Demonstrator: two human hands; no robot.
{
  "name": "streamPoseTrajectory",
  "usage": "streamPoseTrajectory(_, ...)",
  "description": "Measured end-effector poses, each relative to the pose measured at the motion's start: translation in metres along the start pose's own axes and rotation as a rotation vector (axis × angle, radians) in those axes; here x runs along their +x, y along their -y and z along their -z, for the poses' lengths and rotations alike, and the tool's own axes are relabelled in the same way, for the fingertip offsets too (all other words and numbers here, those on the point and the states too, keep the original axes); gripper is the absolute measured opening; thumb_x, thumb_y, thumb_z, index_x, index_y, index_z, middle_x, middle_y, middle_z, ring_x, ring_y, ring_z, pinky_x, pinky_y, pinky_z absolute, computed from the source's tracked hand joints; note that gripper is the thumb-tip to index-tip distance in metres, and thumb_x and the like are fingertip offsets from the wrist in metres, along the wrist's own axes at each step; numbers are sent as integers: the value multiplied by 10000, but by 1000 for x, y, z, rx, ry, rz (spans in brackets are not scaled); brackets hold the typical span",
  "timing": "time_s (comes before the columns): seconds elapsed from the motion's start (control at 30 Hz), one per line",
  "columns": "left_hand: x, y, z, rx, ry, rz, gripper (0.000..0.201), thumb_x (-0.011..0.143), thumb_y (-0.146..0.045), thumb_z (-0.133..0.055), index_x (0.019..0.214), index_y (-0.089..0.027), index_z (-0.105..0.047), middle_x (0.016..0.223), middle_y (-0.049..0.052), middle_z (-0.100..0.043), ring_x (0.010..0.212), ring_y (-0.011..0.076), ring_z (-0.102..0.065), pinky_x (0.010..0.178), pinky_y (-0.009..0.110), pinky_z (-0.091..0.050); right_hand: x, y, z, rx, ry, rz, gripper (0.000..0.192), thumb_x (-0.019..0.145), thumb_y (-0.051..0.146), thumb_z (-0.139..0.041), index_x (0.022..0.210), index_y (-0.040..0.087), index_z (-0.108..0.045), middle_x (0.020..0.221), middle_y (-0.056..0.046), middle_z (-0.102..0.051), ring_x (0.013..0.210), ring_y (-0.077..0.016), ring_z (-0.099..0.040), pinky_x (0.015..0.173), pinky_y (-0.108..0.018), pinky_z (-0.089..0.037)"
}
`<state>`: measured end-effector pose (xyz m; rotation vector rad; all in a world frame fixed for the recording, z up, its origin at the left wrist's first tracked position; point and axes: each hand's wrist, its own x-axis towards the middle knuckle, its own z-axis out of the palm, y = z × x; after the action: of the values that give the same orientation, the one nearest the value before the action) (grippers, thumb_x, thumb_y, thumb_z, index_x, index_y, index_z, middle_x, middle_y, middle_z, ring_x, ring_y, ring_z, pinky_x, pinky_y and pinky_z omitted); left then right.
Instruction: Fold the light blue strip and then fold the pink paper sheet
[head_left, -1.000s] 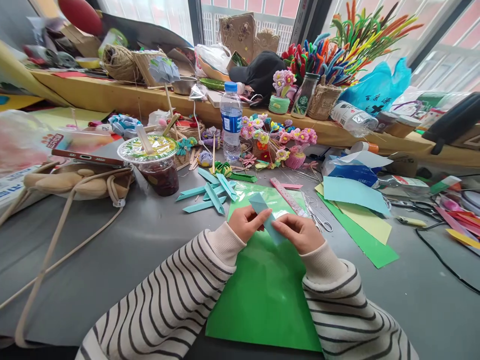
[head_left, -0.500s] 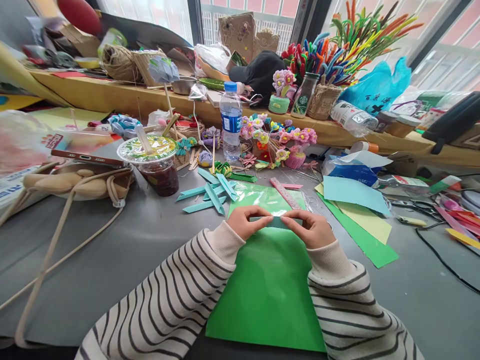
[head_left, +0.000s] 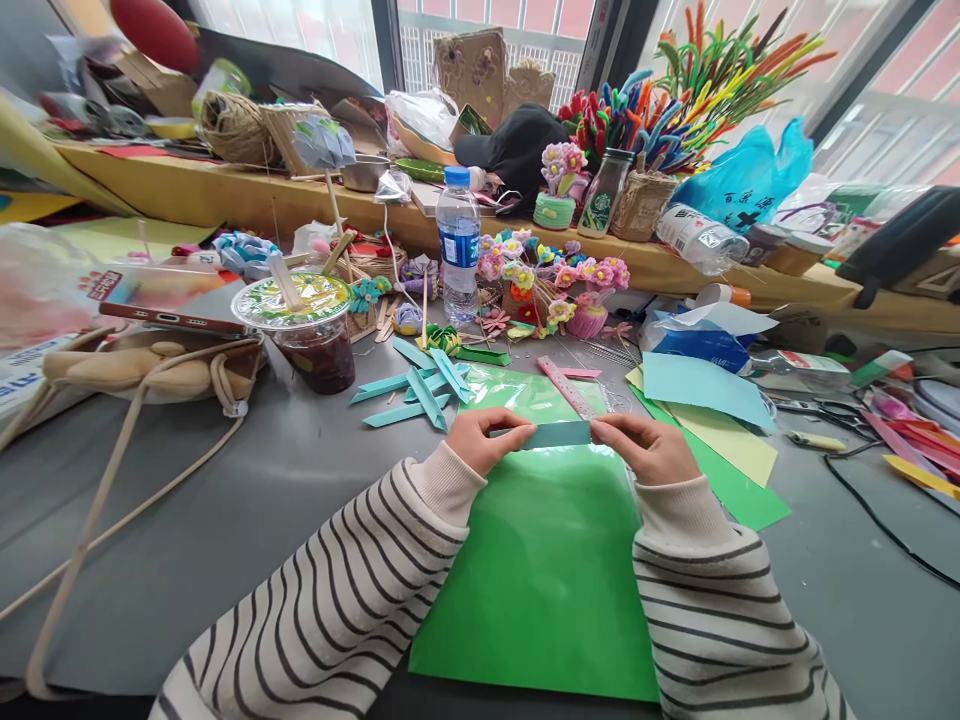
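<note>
A teal paper strip [head_left: 562, 434] is stretched level between my two hands, above a glossy green sheet [head_left: 536, 590]. My left hand [head_left: 487, 438] pinches its left end between thumb and fingers. At the other end my right hand [head_left: 646, 446] pinches the strip near its tip. Beyond my left hand lies a loose pile of folded light-blue paper strips [head_left: 426, 398]. A pink patterned ruler [head_left: 564, 386] rests on the green sheet just past the held strip.
Left of the folded strips stands a lidded cup of dark drink [head_left: 311, 335]. A water bottle [head_left: 458, 250] is upright at the back, by crocheted flowers [head_left: 555, 275]. Coloured paper sheets [head_left: 709, 390] and scissors [head_left: 832, 410] lie to the right.
My right hand has slid right along the strip, away from my left hand, so more of the strip shows between them. Both hands still pinch it.
</note>
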<state>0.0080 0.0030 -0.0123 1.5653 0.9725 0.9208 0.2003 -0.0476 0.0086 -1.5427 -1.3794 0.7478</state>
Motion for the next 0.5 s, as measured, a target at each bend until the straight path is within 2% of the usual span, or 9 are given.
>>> streamPoseTrajectory(0.13,0,0,0,9,9,-18,204,609,-322,-595,657,-126,-625,673,42,-627,651,140,-561,617,224,-445,0,-1,-5,86,-99,26,211,656,346,-550,737,158,-600,710,-52,-634,654,-157,-573,609,-283,-456)
streamPoseTrajectory(0.2,-1,-2,-2,18,51,-23,198,611,-311,-594,656,-121,-625,679,48,-629,666,147,-563,630,230,-445,-3,-1,-14,63,-11,93,210,656,337,-553,769,166,-602,767,-56,-630,706,-166,-571,623,-283,-452)
streamPoseTrajectory(0.3,-4,-5,-4,20,99,-22,190,613,-296,-592,653,-113,-628,672,53,-629,658,149,-562,620,233,-443,-6,3,-27,-108,122,191,148,669,300,-546,711,173,-611,718,-47,-630,680,-166,-563,618,-281,-435)
streamPoseTrajectory(0.4,-4,-6,-2,-11,102,-2,194,606,-297,-600,656,-113,-632,653,50,-627,628,143,-558,585,227,-442,-7,7,-28,-149,140,206,136,680,297,-535,660,180,-602,665,-33,-623,635,-157,-557,600,-268,-429)
streamPoseTrajectory(0.5,-1,-4,3,-85,50,21,200,593,-302,-614,669,-119,-632,647,40,-626,604,130,-558,571,221,-450,-6,7,-19,-131,124,147,148,668,315,-544,657,180,-604,673,-29,-626,652,-163,-562,599,-259,-429)
